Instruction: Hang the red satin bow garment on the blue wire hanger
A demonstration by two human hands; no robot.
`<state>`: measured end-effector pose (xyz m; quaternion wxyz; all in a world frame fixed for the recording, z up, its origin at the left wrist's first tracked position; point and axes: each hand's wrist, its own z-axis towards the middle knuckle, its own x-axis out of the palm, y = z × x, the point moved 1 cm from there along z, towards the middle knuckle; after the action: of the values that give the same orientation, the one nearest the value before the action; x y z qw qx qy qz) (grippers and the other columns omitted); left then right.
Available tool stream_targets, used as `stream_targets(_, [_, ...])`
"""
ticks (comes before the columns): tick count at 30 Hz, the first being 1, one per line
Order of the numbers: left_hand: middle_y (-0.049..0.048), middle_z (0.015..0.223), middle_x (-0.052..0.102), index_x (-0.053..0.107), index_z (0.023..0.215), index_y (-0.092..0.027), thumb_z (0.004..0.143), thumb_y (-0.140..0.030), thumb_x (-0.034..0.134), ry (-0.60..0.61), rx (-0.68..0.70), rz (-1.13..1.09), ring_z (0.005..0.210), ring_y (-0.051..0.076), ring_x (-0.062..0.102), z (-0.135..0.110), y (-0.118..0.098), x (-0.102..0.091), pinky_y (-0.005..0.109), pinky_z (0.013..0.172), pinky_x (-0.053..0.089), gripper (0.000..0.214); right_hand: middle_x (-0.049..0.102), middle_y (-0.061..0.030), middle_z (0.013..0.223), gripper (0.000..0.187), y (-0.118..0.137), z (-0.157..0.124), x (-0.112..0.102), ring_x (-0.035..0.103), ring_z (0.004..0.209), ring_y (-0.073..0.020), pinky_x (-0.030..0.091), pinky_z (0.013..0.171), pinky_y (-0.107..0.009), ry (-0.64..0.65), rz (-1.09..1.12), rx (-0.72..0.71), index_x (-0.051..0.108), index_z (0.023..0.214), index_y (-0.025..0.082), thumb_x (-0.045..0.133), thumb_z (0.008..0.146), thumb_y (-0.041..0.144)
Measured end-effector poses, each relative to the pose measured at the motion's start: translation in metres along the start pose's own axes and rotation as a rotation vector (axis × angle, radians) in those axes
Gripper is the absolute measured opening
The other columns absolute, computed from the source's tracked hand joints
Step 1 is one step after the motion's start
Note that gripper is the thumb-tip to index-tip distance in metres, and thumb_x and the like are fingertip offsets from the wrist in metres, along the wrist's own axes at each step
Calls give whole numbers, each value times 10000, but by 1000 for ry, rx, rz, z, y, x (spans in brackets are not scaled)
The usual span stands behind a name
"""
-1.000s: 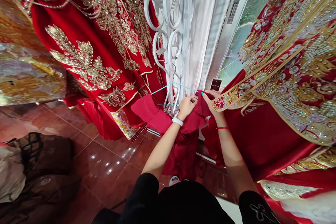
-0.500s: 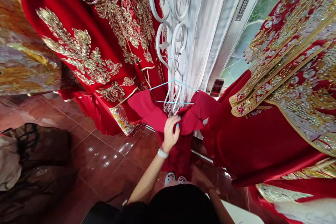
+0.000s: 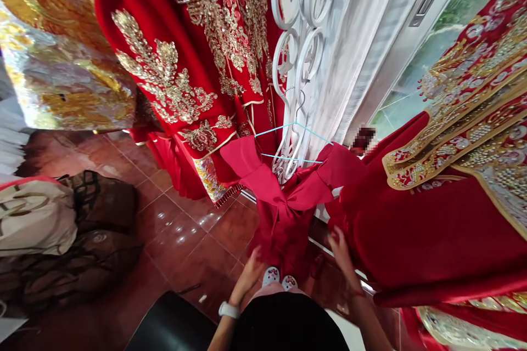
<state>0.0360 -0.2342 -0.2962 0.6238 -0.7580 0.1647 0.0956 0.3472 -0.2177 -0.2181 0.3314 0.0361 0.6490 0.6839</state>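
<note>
Both bare forearms reach forward and down from the black top (image 3: pixel 288 326), well apart. The left hand (image 3: pixel 249 267) and the right hand (image 3: pixel 341 256) are held low and open, fingers loosely spread and slightly curled, gripping nothing. The left wrist carries a white band (image 3: pixel 229 310), and the right wrist a thin red cord (image 3: pixel 358 294). The right hand's fingers look slightly blurred.
</note>
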Motion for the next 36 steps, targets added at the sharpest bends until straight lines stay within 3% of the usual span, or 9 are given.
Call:
stream_targets(3, [198, 1458, 523, 488, 1392, -173, 792, -450, 603, -284, 227, -61, 1386, 338, 499, 40, -62, -10, 552, 1163, 404, 670, 593, -177, 1300, 475, 52, 56, 2, 626, 1147, -307, 543, 943, -509, -193, -7, -143, 531, 1287, 198, 502, 859, 404])
stream_targets(6, [203, 1517, 428, 352, 1480, -171, 847, -425, 620, -579, 513, 66, 1452, 313, 396, 78, -157, -37, 534, 1232, 291, 733, 504, -174, 1415, 481, 121, 111, 5, 483, 1343, -312, 408, 1109, -536, -477, -157, -387, 516, 1311, 207, 521, 848, 338])
stream_targets(9, [209, 1539, 386, 350, 1474, -160, 817, -419, 680, -813, 658, 250, 1482, 335, 323, 116, -243, -66, 533, 1248, 237, 779, 484, -196, 1429, 524, 165, 149, 17, 426, 1370, -361, 339, 1137, -591, -453, -316, -392, 532, 1306, 188, 599, 817, 364])
stream_targets(12, [212, 1443, 495, 453, 1389, -147, 790, -422, 713, -784, 576, 444, 1411, 394, 397, 152, -288, -82, 602, 1214, 244, 709, 575, -200, 1303, 389, 172, 167, 28, 467, 1301, -371, 318, 1129, -626, -369, -409, -316, 590, 1194, 162, 557, 846, 332])
stream_targets(15, [212, 1300, 598, 564, 1266, -126, 841, -356, 659, -736, 477, 613, 1321, 407, 483, 173, -296, -84, 607, 1200, 239, 492, 606, -201, 1224, 314, 166, 172, 29, 504, 1237, -352, 311, 1135, -614, -328, -475, -340, 591, 1136, 142, 490, 865, 265])
stream_targets(18, [197, 1222, 644, 606, 1228, -133, 917, -293, 552, -699, 457, 690, 1249, 378, 541, 174, -292, -87, 545, 1160, 323, 353, 600, -214, 1202, 294, 166, 173, 23, 516, 1200, -352, 321, 1122, -603, -303, -569, -368, 579, 1124, 123, 462, 884, 248])
stream_targets(26, [175, 1220, 681, 609, 1294, -166, 975, -233, 474, -541, 455, 826, 1165, 334, 609, 157, -295, -107, 427, 976, 482, 353, 595, -268, 1165, 328, 181, 178, 13, 527, 1153, -397, 366, 1040, -572, -173, -800, -291, 566, 1172, 61, 432, 920, 223])
stream_targets(31, [181, 1204, 691, 602, 1322, -145, 982, -217, 457, -514, 422, 879, 1140, 328, 629, 152, -298, -109, 411, 939, 493, 376, 571, -302, 1207, 344, 186, 185, 7, 554, 1136, -393, 369, 1027, -549, -31, -942, -272, 543, 1194, 15, 404, 929, 186])
stream_targets(36, [181, 1204, 692, 596, 1326, -144, 988, -261, 478, -542, 431, 886, 1133, 333, 631, 145, -296, -106, 406, 935, 491, 376, 586, -267, 1185, 322, 189, 186, 2, 582, 1088, -341, 396, 997, -482, 39, -1002, -250, 545, 1187, 28, 392, 934, 155])
